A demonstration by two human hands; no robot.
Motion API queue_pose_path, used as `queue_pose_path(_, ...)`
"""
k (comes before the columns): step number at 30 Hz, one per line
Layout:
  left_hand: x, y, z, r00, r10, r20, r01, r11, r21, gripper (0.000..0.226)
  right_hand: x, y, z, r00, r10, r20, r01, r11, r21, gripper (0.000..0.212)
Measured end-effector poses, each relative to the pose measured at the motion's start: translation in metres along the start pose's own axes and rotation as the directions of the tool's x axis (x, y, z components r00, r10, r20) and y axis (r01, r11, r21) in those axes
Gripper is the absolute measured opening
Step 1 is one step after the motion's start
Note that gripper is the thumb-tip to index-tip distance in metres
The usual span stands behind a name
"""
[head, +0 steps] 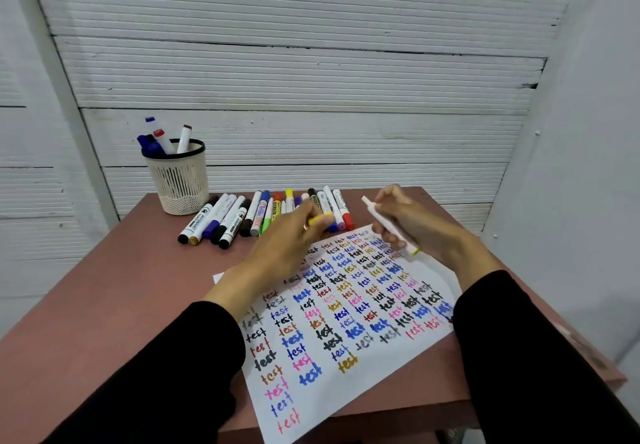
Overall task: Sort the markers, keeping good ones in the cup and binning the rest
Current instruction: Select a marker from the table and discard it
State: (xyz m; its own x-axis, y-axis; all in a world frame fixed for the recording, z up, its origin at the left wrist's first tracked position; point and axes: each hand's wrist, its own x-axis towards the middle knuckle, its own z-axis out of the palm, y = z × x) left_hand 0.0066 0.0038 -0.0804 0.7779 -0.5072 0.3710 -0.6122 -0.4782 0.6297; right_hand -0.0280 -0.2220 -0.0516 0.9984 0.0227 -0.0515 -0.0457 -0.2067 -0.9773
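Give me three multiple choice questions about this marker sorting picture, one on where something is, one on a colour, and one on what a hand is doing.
1. Where does the mesh cup stand?
A. far left corner of the table
B. on the test sheet
C. near right corner

2. What colour is the cap pinched by the left hand?
A. red
B. yellow
C. black

3. What is the right hand doing?
A. resting flat on the sheet
B. gripping a white marker
C. reaching into the cup

Answers: 1 A, the cup sits at the far left, beside the row of markers. 2 B, a yellow cap shows at its fingertips. 3 B, its fingers curl round the marker above the test sheet.
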Motion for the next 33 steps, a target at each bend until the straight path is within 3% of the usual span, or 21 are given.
queue_pose_path(4,-0.001,0.000,0.008,0.990,0.005,0.144,-0.014,0.998,0.064,0.022,0.000,0.001,-0.005,0.983,-0.052,-0.176,0.087,0.977,0.194,0.015)
queue_pose_path(7,-0.002,-0.002,0.007,0.989,0.039,0.144,-0.057,0.991,0.122,0.021,-0.001,0.000,-0.007,0.982,-0.048,-0.184,0.130,0.877,0.463,0.029)
queue_pose_path(9,-0.002,-0.005,0.007,0.988,0.038,0.149,-0.067,0.978,0.196,0.023,-0.002,0.000,-0.010,0.979,-0.045,-0.199,0.141,0.854,0.500,0.033)
queue_pose_path(14,-0.002,-0.007,0.004,0.991,0.055,0.120,-0.096,0.926,0.365,0.028,0.004,0.010,-0.014,0.947,0.007,-0.322,0.089,0.955,0.284,0.009)
queue_pose_path(16,-0.003,-0.006,0.003,0.992,0.069,0.107,-0.108,0.905,0.411,0.031,0.005,0.014,-0.013,0.944,0.021,-0.331,0.054,0.975,0.215,0.017)
queue_pose_path(22,-0.003,-0.005,0.001,0.994,0.104,0.020,-0.098,0.822,0.561,0.034,0.004,0.016,-0.001,0.992,0.047,-0.118,-0.030,0.989,0.146,0.024)
queue_pose_path(26,-0.003,-0.007,0.001,0.994,0.110,-0.016,-0.081,0.817,0.570,0.034,0.003,0.017,0.005,0.993,0.052,-0.106,-0.036,0.988,0.150,0.033)
queue_pose_path(29,-0.003,-0.007,0.003,0.992,0.123,-0.006,-0.097,0.815,0.571,0.034,-0.001,0.018,0.008,0.988,0.025,-0.151,-0.009,0.994,0.108,0.025)
queue_pose_path(33,-0.002,-0.012,0.007,0.990,0.137,0.026,-0.128,0.815,0.565,0.035,0.001,0.023,0.007,0.939,-0.065,-0.338,0.075,0.997,0.015,0.030)
